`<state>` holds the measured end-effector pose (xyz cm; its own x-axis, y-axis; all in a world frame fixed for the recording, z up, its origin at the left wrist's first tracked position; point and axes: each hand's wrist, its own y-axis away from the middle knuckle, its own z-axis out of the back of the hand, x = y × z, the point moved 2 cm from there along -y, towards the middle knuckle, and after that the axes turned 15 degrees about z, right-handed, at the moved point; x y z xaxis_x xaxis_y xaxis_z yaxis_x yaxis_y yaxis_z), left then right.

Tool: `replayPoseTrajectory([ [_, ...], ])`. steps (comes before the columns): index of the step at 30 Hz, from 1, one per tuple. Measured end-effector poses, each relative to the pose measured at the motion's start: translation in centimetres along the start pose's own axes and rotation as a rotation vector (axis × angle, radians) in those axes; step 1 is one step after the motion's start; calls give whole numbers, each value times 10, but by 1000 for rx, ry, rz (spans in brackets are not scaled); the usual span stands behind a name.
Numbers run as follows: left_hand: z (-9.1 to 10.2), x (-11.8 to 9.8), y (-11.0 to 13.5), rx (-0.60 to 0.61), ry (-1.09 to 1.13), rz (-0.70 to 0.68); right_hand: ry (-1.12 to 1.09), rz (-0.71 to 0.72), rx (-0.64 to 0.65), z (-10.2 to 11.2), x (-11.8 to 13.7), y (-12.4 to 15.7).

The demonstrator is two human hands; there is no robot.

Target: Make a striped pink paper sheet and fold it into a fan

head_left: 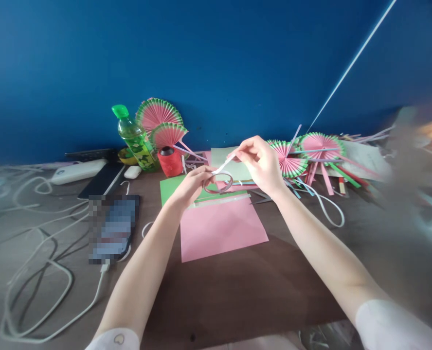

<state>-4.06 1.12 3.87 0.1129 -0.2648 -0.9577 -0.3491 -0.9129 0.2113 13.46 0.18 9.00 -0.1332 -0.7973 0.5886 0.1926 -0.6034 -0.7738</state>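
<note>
At the centre of the frame, the left hand (191, 186) grips a roll of tape (231, 184) in its fingers, while the right hand (260, 161) pinches the white strip (225, 166) stretched from it. Below, a pink sheet (221, 231) meets a green sheet (170, 191) on the brown worktop (245, 291). Pleated fans (321, 146) (pink, with green rims) flank the hands. Left of centre are a green-capped bottle (138, 143) and a phone (116, 228), its screen blurred.
</note>
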Motion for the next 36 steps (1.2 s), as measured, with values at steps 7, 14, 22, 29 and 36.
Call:
replayPoseTrajectory([
  [7, 2, -7, 1, -92, 62, -29, -205, -53, 158, -6, 14, 2],
  [14, 37, -9, 2, -440, -64, -111, -224, -28, 236, 3, 43, 1],
  [22, 69, -19, 17, -560, -929, 41, 2, -88, 302, 18, 27, -7],
  [29, 83, -8, 17, -472, -1265, 305, 62, -152, 439, 8, 5, 0],
  [36, 52, -9, 14, -269, -1292, 433, 35, -234, 444, 5, -4, 5],
])
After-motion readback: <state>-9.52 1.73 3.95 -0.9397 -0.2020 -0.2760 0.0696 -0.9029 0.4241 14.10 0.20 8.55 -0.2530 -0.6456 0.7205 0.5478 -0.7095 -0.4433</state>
